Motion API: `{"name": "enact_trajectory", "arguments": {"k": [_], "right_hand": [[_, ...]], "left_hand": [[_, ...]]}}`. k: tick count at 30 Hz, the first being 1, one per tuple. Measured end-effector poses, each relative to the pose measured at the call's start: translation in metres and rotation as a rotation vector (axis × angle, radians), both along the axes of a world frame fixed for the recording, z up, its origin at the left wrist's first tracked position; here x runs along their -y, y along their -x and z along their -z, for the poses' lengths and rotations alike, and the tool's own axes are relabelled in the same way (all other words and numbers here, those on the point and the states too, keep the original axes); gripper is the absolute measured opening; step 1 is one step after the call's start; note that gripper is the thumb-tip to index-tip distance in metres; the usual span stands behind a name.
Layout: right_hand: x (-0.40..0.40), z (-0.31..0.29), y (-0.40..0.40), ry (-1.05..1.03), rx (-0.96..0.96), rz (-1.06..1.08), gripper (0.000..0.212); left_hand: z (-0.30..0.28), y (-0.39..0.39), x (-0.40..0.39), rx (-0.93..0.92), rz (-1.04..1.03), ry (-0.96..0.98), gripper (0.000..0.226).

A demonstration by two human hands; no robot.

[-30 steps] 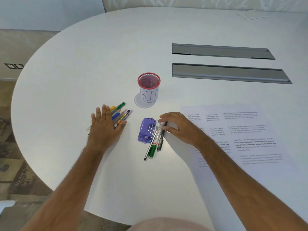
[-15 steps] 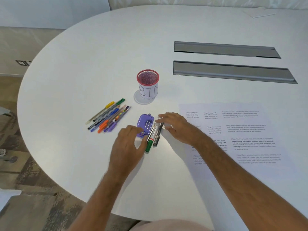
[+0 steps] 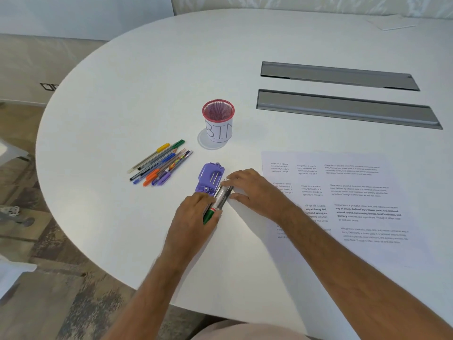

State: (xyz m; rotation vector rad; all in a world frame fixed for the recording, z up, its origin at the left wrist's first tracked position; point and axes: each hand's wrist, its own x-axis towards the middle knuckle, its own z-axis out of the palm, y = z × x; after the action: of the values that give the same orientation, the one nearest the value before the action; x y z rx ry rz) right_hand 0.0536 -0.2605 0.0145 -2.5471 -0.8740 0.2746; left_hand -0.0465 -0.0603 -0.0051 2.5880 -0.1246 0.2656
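A small bundle of markers and pens (image 3: 219, 199), one with a green cap, lies on the white table (image 3: 122, 99) beside a purple stapler-like case (image 3: 209, 177). My left hand (image 3: 196, 217) has its fingers curled round the green end of the bundle. My right hand (image 3: 252, 190) lies flat over the far end of the same pens, fingers straight and pressing them. A red mesh cup (image 3: 218, 120) labelled BIN stands upright behind them. Several coloured pens (image 3: 161, 163) lie in a loose pile to the left.
A printed sheet of paper (image 3: 355, 192) lies under my right forearm on the right. Two long grey slots (image 3: 343, 106) are set into the table further back. The table's curved edge runs close on the left, with floor beyond it.
My left hand left the pile of coloured pens, crossed to the right and now grips the green end of the marker bundle. My right hand stayed on the bundle.
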Motion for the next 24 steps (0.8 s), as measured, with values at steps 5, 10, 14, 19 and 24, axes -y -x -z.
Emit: {"name": "enact_trajectory", "arguments": {"k": [5, 10, 14, 19, 24], "right_hand": [[-0.003, -0.001, 0.004, 0.008, 0.018, -0.007, 0.036], [-0.007, -0.006, 0.004, -0.003, -0.031, -0.042, 0.03], [-0.017, -0.005, 0.005, -0.011, -0.095, -0.072, 0.029], [-0.037, -0.003, 0.014, -0.027, -0.123, -0.15, 0.026], [-0.063, -0.003, 0.02, 0.025, -0.054, -0.219, 0.03]], "left_hand": [[0.0, 0.006, -0.005, -0.032, -0.033, 0.009, 0.029], [0.001, 0.012, -0.027, -0.024, 0.04, 0.033, 0.029], [0.0, 0.014, -0.053, -0.034, 0.1, 0.057, 0.028], [-0.004, 0.015, -0.09, -0.047, 0.143, 0.02, 0.029], [-0.009, 0.014, -0.121, -0.05, 0.16, 0.034, 0.031]]}}
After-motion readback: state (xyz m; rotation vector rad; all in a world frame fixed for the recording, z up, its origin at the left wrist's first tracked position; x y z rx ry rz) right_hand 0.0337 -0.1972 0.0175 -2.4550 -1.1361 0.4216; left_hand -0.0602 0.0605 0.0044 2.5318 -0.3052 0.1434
